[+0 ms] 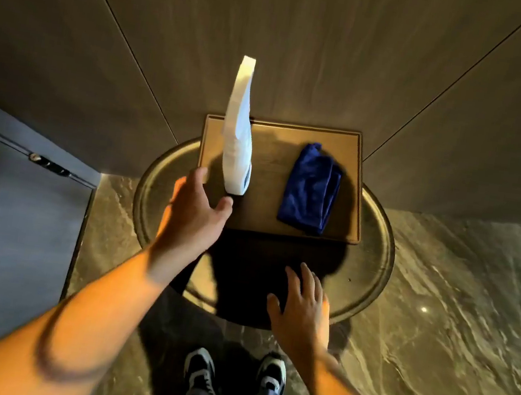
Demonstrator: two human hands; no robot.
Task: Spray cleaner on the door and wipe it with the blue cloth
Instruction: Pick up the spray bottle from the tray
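A tall white spray bottle [237, 136] stands upright on the left part of a brown tray [270, 212]. A folded blue cloth [311, 188] lies on the tray's right part. My left hand [196, 211] is just in front of the bottle's base, fingers spread, not touching it. My right hand [301, 308] hovers lower, over the near rim of the round table [375, 258], fingers apart and holding nothing. A grey door [9, 220] with a metal latch [44, 161] is at the left.
The tray rests on the round table, which stands against brown panelled walls [293, 33]. The floor [452, 327] is glossy marble. My feet in dark sneakers [202, 371] stand just before the table.
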